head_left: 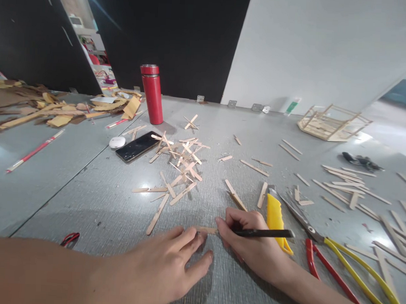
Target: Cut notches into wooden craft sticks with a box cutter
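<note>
A wooden craft stick [206, 230] lies flat on the grey table between my hands. The fingertips of my left hand [171, 260] press its left end down, the thumb held apart. My right hand [252, 246] grips a black pen [266, 233] in a writing hold; its tip is hidden behind the fingers, close to the stick's right end. Just beyond the right hand lie another craft stick [235, 193] and a yellow utility knife [274, 213]. Further left, many small craft-stick pieces are heaped in a loose pile [187, 162].
Scissors [320, 240] with red and yellow handles lie right of my right hand. More sticks [346, 187] are scattered beyond them. A phone [139, 145], a white earbud case [117, 142], a red flask [152, 96], cardboard scraps [63, 110] and a stick frame [334, 124] stand or lie farther back.
</note>
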The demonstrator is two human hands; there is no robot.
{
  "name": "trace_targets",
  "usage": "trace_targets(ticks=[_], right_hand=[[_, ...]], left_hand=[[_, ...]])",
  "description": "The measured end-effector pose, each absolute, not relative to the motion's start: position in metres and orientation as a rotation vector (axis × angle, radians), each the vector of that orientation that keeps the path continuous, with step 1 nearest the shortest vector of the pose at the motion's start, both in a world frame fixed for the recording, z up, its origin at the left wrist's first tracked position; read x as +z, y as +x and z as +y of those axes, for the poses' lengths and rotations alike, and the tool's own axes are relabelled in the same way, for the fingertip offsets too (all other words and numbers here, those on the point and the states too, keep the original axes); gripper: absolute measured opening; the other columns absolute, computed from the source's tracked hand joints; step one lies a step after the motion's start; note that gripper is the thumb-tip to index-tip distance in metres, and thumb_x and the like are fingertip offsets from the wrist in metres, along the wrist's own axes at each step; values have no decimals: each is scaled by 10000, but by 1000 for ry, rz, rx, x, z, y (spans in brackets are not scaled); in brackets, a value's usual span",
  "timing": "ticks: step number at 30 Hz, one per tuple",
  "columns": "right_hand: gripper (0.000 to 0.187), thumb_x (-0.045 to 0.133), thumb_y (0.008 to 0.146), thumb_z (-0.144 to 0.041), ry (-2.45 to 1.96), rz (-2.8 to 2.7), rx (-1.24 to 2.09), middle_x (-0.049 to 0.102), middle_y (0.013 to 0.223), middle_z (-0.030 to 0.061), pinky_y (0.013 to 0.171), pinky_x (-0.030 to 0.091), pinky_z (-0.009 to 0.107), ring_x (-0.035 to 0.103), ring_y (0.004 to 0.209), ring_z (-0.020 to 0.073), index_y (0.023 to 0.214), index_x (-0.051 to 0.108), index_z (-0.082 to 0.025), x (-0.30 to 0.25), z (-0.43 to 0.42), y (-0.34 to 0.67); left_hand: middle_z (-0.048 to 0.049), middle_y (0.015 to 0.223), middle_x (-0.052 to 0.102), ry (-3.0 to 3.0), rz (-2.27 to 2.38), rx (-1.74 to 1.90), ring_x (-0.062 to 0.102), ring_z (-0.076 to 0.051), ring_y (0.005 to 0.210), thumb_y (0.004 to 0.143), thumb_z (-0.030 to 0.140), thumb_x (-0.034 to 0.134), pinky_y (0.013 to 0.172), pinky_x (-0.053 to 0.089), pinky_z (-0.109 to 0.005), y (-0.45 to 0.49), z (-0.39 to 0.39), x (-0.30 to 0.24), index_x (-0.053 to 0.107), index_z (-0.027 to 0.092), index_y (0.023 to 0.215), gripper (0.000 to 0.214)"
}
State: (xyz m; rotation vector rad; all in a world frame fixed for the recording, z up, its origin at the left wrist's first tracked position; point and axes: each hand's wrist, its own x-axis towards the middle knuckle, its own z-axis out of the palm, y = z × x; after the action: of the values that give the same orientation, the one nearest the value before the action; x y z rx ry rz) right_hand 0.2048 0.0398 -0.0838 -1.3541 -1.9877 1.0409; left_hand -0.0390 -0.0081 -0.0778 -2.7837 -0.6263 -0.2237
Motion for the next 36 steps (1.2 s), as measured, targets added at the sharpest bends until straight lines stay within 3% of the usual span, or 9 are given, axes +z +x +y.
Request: trace_targets(ticks=[16, 22, 30, 36], right_hand=[[451, 578, 979, -353, -1341, -1998, 1062, 415, 441, -73, 385, 243, 221, 352, 386, 60, 583, 403, -225, -82, 40, 205], [444, 538, 1011, -393, -1379, -1906, 1170, 470, 467, -69, 348, 257, 204, 380, 353, 61, 616, 413, -233, -82, 40, 203], [439, 541, 1009, -391, -1386, -1906, 1154, 473, 470, -66, 353, 257, 215, 384, 361, 67, 618, 411, -238, -81, 38, 203], [438, 569, 983, -366, -1337, -2000, 1009, 410, 485, -68, 414, 261, 244, 362, 431, 77, 601, 403, -232, -75, 37, 200]], left_hand=[[-194, 1319, 683, -2769, -610, -243, 654, -299, 1189, 997, 175, 576, 954, 524, -373, -38, -6, -77, 608, 105, 1302, 315], [-189, 1288, 694, -2754, -580, -259, 665, -290, 1160, 1003, 177, 565, 989, 498, -371, -38, -5, -76, 626, 93, 1259, 276], [-188, 1375, 652, -2797, -513, -135, 580, -296, 1337, 991, 169, 531, 1115, 444, -376, -40, -4, -63, 608, 43, 1334, 374], [-207, 1382, 643, -2819, -556, -128, 608, -303, 1291, 974, 169, 555, 1090, 465, -372, -40, -4, -62, 603, 77, 1293, 335]])
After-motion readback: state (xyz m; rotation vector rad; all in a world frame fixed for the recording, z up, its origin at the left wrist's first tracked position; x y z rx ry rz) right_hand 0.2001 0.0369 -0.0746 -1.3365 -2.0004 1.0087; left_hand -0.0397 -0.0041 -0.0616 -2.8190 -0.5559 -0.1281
